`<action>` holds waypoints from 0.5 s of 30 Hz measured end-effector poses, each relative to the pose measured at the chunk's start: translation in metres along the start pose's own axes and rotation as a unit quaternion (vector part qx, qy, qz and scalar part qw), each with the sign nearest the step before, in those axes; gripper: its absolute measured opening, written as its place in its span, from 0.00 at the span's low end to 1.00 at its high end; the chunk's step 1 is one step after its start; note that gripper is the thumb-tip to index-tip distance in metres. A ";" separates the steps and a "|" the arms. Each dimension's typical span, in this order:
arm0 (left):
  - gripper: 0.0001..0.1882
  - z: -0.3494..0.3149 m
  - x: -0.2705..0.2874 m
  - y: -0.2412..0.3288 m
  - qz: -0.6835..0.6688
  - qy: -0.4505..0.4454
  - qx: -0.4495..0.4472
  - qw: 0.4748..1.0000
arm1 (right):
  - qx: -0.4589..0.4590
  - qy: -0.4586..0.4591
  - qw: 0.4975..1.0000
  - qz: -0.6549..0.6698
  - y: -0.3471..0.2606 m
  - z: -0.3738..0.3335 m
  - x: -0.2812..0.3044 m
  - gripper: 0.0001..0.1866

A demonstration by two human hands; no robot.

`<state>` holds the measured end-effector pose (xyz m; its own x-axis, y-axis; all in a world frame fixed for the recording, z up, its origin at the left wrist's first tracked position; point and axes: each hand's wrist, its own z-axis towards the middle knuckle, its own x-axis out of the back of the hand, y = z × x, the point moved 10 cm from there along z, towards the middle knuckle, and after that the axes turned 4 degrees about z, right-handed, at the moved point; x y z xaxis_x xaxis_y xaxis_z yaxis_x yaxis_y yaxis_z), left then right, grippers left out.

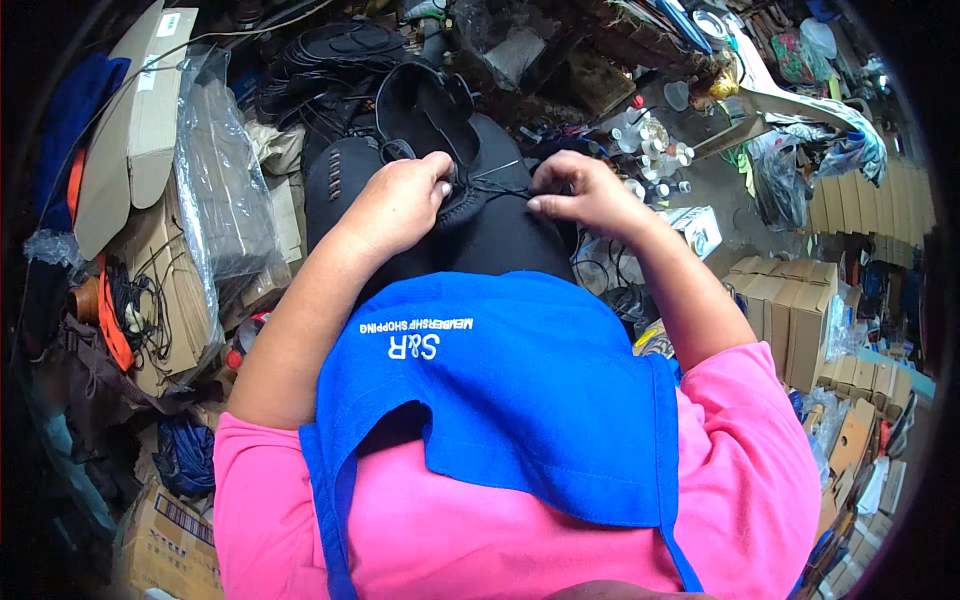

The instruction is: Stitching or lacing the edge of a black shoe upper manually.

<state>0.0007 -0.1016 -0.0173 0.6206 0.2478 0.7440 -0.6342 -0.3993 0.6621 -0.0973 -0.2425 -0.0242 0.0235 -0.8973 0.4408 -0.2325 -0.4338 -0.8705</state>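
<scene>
A black shoe [462, 125] rests on my lap, its wide opening turned away from me. My left hand [400, 200] is closed on its near edge, where a ridged, gathered seam shows. Dark thread [508, 190] runs from that seam to my right hand [580, 192], whose thumb and forefinger pinch it a little to the right of the shoe. Between the hands, a thin, pale needle-like piece [497, 170] sticks out above the thread; which hand it belongs to, if either, I cannot tell.
Flattened cardboard [140, 140] and a plastic-wrapped stack [225, 180] stand close on the left. Black cord coils [335, 60] lie beyond my knees. Small bottles [650, 145] cluster ahead on the right, with cardboard boxes [785, 310] nearer my right elbow. A blue apron [520, 390] covers my front.
</scene>
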 end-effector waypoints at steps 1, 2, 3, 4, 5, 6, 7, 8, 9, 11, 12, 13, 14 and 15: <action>0.06 0.000 0.000 0.000 -0.008 0.008 0.003 1.000 | 0.036 0.010 0.995 -0.089 -0.008 -0.002 -0.002 0.09; 0.06 0.000 0.001 0.001 -0.007 0.008 0.003 1.000 | 0.006 0.013 0.999 -0.047 -0.002 -0.004 -0.002 0.08; 0.07 0.000 0.000 0.001 -0.008 -0.002 0.004 1.000 | -0.024 0.016 1.000 -0.006 0.004 -0.005 -0.003 0.08; 0.07 -0.001 -0.001 0.001 -0.009 -0.013 0.006 1.000 | -0.023 0.015 1.000 -0.005 0.002 -0.006 -0.002 0.08; 0.07 -0.002 -0.001 0.000 -0.008 -0.012 0.007 1.000 | -0.011 0.006 1.000 0.007 -0.004 -0.008 0.000 0.07; 0.07 -0.003 -0.002 -0.001 -0.006 -0.011 0.004 1.000 | 0.001 -0.003 1.000 0.019 -0.012 -0.008 0.002 0.07; 0.07 -0.003 -0.002 -0.001 -0.003 -0.010 0.001 1.000 | 0.021 0.009 0.999 0.042 -0.023 -0.007 0.009 0.05; 0.07 -0.002 -0.002 -0.001 -0.002 -0.011 -0.001 1.000 | 0.077 0.044 0.996 -0.006 -0.040 -0.003 0.021 0.06; 0.08 -0.002 -0.002 0.000 0.026 -0.010 -0.008 1.000 | 0.133 0.079 0.986 -0.055 -0.056 0.003 0.032 0.07; 0.08 0.000 -0.001 0.008 0.054 -0.011 -0.028 0.998 | 0.110 0.107 0.974 -0.167 -0.054 0.025 0.046 0.08; 0.08 0.001 0.000 0.013 0.065 -0.014 -0.038 0.997 | 0.125 0.139 0.946 -0.264 -0.052 0.031 0.050 0.09; 0.08 0.001 0.001 0.012 0.076 -0.014 -0.040 0.996 | 0.143 0.164 0.908 -0.357 -0.060 0.037 0.048 0.10; 0.08 0.001 0.002 0.012 0.078 -0.011 -0.039 0.996 | 0.147 0.164 0.907 -0.358 -0.062 0.038 0.048 0.10; 0.07 0.001 0.002 0.013 0.072 -0.007 -0.045 0.996 | 0.180 0.151 0.901 -0.366 -0.068 0.033 0.043 0.11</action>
<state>-0.0062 -0.1074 -0.0072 0.5255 0.1807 0.8314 -0.7557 -0.3498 0.5537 -0.0487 -0.2543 0.0467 -0.2354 -0.3214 0.9172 0.0691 -0.9469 -0.3141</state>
